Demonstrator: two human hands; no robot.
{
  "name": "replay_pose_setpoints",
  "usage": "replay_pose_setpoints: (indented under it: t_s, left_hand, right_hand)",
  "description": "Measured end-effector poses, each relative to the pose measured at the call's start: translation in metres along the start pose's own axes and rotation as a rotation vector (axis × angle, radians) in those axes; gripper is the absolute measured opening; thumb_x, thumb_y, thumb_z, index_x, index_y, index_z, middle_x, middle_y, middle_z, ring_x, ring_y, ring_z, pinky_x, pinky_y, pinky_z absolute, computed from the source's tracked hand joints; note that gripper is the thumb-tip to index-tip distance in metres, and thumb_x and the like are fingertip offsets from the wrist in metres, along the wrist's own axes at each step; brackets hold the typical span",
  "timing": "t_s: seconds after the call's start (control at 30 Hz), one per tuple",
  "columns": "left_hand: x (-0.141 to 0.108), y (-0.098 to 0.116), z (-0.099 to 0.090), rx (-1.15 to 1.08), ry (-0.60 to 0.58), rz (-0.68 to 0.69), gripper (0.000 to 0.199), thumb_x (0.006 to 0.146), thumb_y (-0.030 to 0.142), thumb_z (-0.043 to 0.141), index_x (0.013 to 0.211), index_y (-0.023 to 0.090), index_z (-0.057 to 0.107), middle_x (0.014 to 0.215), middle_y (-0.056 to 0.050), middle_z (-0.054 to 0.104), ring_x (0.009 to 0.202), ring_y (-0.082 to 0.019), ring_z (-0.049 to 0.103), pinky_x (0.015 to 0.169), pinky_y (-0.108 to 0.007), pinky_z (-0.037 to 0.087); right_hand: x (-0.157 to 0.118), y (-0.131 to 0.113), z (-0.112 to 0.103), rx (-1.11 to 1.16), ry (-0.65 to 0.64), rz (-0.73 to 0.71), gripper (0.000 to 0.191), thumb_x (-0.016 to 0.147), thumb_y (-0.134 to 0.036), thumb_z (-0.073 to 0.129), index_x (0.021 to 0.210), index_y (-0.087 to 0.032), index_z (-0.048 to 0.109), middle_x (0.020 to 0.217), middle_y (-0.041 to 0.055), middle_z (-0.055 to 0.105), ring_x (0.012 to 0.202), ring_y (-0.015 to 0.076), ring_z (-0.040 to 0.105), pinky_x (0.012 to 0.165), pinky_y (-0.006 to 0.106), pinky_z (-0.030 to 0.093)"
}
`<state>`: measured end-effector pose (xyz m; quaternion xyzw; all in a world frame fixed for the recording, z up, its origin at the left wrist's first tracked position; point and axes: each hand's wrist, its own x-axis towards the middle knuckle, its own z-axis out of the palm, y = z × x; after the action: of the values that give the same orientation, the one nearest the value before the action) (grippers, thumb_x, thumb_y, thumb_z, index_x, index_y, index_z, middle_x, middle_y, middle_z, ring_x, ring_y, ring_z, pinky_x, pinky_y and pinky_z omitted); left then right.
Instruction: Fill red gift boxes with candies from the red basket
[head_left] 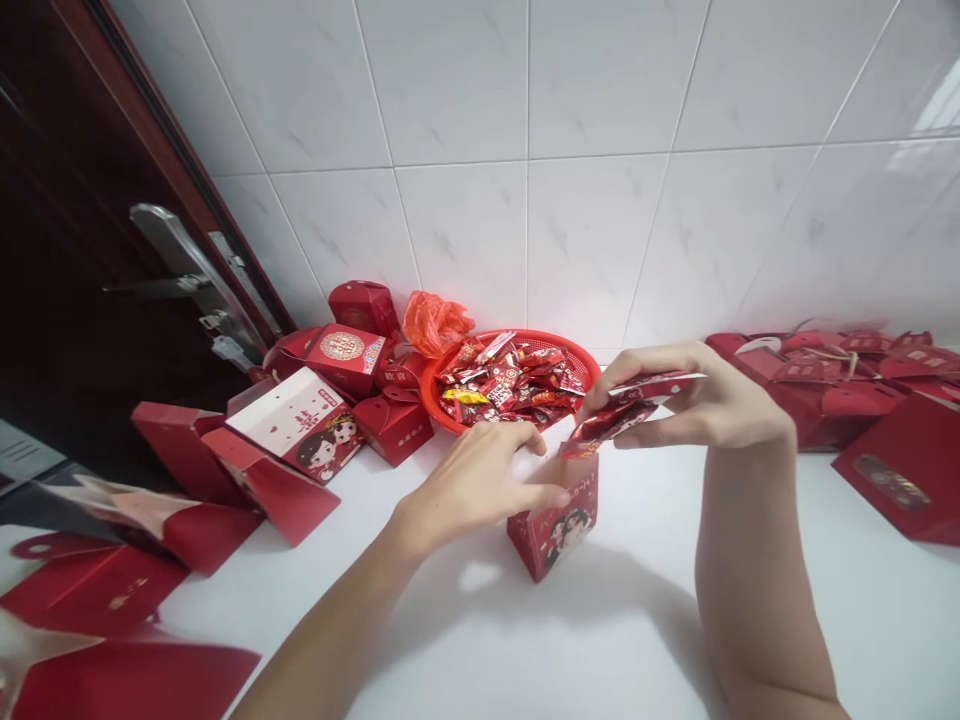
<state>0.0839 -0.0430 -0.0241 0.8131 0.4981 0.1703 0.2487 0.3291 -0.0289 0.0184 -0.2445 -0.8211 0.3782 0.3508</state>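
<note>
My left hand (476, 485) grips the upper edge of a small red gift box (568, 527), which stands on the white table with its top open. Cartoon figures are printed on the front of this box. Just above the opening, my right hand (686, 395) is closed around red-wrapped candies (611, 418); how many it holds I cannot tell. Right behind the box, a red plastic basket (429, 393) holds a heap of wrapped candies (517, 383), one of them yellow.
Several red gift boxes, including a printed one (319, 430), crowd the left side. More closed red boxes (810, 385) line the right side by the tiled wall (465, 90). An orange-red plastic bag (435, 322) lies behind the basket. A dark door (67, 200) is at left.
</note>
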Motion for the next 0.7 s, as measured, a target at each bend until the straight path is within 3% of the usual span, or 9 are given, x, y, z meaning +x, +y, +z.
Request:
replay_pose_setpoints:
  t_s: [0.23,0.43,0.57,0.7]
  left_hand:
    - [0.001,-0.003,-0.009,-0.025,-0.093,0.028,0.054,0.063,0.061,0.082,0.101,0.024,0.070,0.093,-0.002,0.068,0.088,-0.026,0.062,0.070,-0.030,0.041]
    - [0.001,-0.004,-0.012,-0.024,-0.115,0.048,0.056,0.063,0.061,0.083,0.100,0.023,0.067,0.098,-0.002,0.068,0.089,-0.026,0.062,0.067,-0.029,0.039]
    - [0.002,-0.006,-0.014,-0.017,-0.128,0.064,0.057,0.062,0.062,0.082,0.100,0.023,0.067,0.091,0.000,0.066,0.083,-0.023,0.060,0.063,-0.028,0.036]
    - [0.004,-0.008,-0.015,-0.015,-0.144,0.075,0.055,0.062,0.063,0.082,0.095,0.022,0.065,0.085,0.001,0.063,0.079,-0.022,0.058,0.060,-0.028,0.033]
  right_hand:
    - [0.022,0.016,0.007,0.001,-0.207,0.047,0.030,0.078,-0.026,0.082,0.103,-0.013,0.070,0.096,0.0062,0.074,0.085,0.0166,0.071,0.076,0.029,0.058]
    - [0.025,0.014,0.010,-0.089,-0.218,0.026,0.029,0.078,-0.032,0.081,0.099,-0.014,0.070,0.092,0.0047,0.073,0.081,0.0158,0.067,0.073,0.028,0.054]
    - [0.024,0.011,0.013,-0.262,-0.287,0.030,0.019,0.082,-0.024,0.074,0.098,-0.015,0.072,0.087,0.0028,0.072,0.074,0.0135,0.063,0.067,0.025,0.048]
    - [0.027,0.010,0.016,-0.298,-0.321,0.051,0.021,0.085,-0.025,0.072,0.103,-0.015,0.072,0.091,0.0040,0.074,0.079,0.0149,0.064,0.069,0.025,0.047]
